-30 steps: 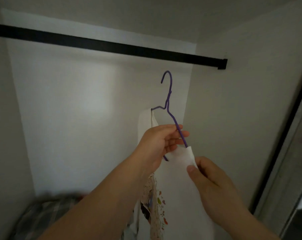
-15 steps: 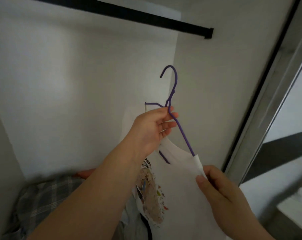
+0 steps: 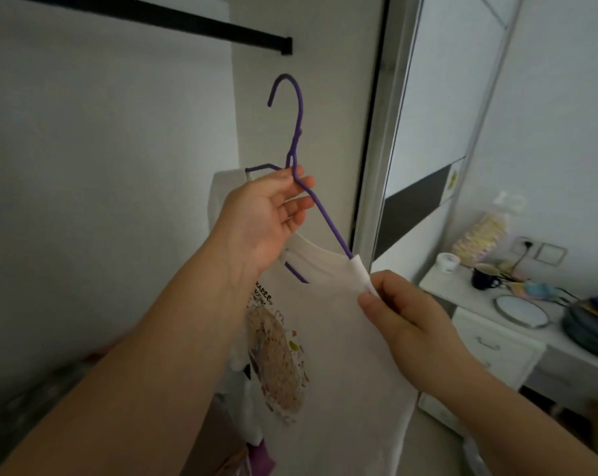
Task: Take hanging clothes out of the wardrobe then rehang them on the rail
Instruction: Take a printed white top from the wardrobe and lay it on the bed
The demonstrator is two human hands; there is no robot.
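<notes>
A purple wire hanger (image 3: 299, 132) carries a white printed top (image 3: 325, 338). My left hand (image 3: 263, 218) grips the hanger just below its twisted neck, with the hook pointing up and left. My right hand (image 3: 404, 324) pinches the top's right shoulder strap where it covers the hanger's arm. The black wardrobe rail (image 3: 173, 20) runs across the top left, above and behind the hook, with nothing hanging on the part I see. The hanger's lower bar is mostly hidden by the cloth.
The wardrobe's sliding door frame (image 3: 380, 132) stands just right of the hanger. A white drawer unit (image 3: 489, 338) at the right holds a dark mug (image 3: 483, 278), a round tray, plates and a packet. Crumpled plaid cloth (image 3: 33, 407) lies at the wardrobe's bottom left.
The view has swung right, bringing the door frame and drawer unit into sight. The hanger with the top has come away from the rail, still held the same way by both hands.
</notes>
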